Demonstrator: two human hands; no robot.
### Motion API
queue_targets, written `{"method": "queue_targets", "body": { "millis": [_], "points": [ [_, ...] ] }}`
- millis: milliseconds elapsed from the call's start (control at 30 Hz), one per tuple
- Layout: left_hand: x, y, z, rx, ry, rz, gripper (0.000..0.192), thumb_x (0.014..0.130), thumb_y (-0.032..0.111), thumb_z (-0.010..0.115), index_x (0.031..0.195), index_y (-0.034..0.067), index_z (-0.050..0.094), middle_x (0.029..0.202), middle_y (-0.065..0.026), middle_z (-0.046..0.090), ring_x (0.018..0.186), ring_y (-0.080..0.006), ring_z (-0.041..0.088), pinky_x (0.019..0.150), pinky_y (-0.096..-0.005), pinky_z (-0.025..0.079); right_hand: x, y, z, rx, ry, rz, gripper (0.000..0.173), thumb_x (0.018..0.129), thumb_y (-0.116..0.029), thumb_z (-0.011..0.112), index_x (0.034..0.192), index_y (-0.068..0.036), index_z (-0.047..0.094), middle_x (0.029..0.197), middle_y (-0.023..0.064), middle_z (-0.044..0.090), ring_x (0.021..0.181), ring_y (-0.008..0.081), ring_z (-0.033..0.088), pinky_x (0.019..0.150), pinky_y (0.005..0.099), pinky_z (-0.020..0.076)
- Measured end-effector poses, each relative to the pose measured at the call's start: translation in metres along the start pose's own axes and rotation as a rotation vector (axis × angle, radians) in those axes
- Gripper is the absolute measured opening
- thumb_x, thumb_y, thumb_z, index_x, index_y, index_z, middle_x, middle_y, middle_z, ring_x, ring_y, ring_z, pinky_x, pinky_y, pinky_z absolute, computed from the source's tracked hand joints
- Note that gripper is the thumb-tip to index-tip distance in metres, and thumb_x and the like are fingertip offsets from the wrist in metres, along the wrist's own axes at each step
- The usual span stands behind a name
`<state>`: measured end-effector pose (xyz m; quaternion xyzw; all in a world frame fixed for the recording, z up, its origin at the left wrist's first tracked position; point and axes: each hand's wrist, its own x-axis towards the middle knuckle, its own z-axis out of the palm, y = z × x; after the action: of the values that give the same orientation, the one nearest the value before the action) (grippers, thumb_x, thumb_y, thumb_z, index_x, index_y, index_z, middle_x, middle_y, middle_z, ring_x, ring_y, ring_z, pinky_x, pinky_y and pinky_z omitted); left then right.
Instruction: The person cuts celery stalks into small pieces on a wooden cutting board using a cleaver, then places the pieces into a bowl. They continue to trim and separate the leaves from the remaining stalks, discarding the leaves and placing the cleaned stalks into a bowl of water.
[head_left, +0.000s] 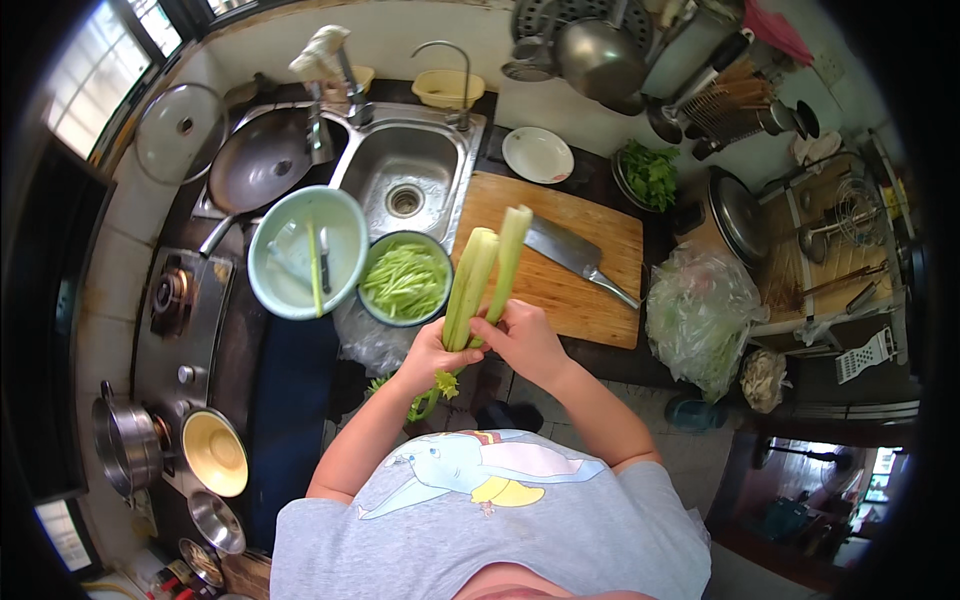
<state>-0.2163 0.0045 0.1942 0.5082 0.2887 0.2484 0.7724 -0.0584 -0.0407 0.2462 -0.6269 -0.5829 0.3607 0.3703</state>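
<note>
My left hand (433, 358) grips a bundle of celery stalks (469, 289) near their lower part, with leafy ends hanging below it. My right hand (525, 341) has its fingers closed on one separate celery stalk (511, 259) beside the bundle. Beyond my hands, a cleaver (564, 247) lies on the wooden cutting board (600, 322). A bowl of sliced celery (405, 283) stands left of the stalks. Farther left, a pale green basin (279, 225) holds one celery stalk (313, 262) and a small knife (325, 259).
A steel sink (405, 150) lies behind the bowl, with a wok (259, 165) at its left. A white plate (538, 154), a bowl of celery leaves (651, 174) and a filled plastic bag (701, 307) border the board. The gas stove (184, 322) is at left.
</note>
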Motion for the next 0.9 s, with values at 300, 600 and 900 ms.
{"method": "queue_targets", "body": {
  "millis": [300,600,900],
  "points": [
    [-0.138,0.015,-0.099,0.011,0.266,0.178,0.019,0.075,-0.004,0.065,0.091,-0.003,0.056,0.098,-0.0154,0.063,0.087,-0.0186,0.062,0.077,-0.0283,0.051,0.066,-0.045,0.081,0.514,0.116,-0.05,0.027,0.089,-0.025,0.052,0.074,-0.003,0.052,0.058,0.0016,0.052,0.041,0.0065,0.045,0.039,0.022,0.0336],
    [-0.243,0.009,-0.178,-0.031,0.675,0.262,0.021,0.073,0.003,0.069,0.085,0.001,0.051,0.09,-0.0195,0.063,0.084,-0.0261,0.064,0.074,-0.0338,0.053,0.23,0.008,0.269,0.473,-0.189,0.463,0.027,0.083,-0.028,0.055,0.072,-0.003,0.053,0.048,0.0029,0.042,0.033,0.0135,0.036,0.032,0.0281,0.0241],
    [-0.277,0.001,-0.202,-0.12,0.791,0.251,0.016,0.073,-0.003,0.067,0.082,0.0,0.054,0.087,-0.0164,0.064,0.082,-0.0231,0.064,0.076,-0.034,0.053,0.276,0.05,0.334,-0.181,-0.106,0.343,0.05,0.08,-0.045,0.061,0.065,0.002,0.056,0.058,0.0151,0.057,0.046,0.0239,0.056,0.045,0.0373,0.0447]
  ]
}}
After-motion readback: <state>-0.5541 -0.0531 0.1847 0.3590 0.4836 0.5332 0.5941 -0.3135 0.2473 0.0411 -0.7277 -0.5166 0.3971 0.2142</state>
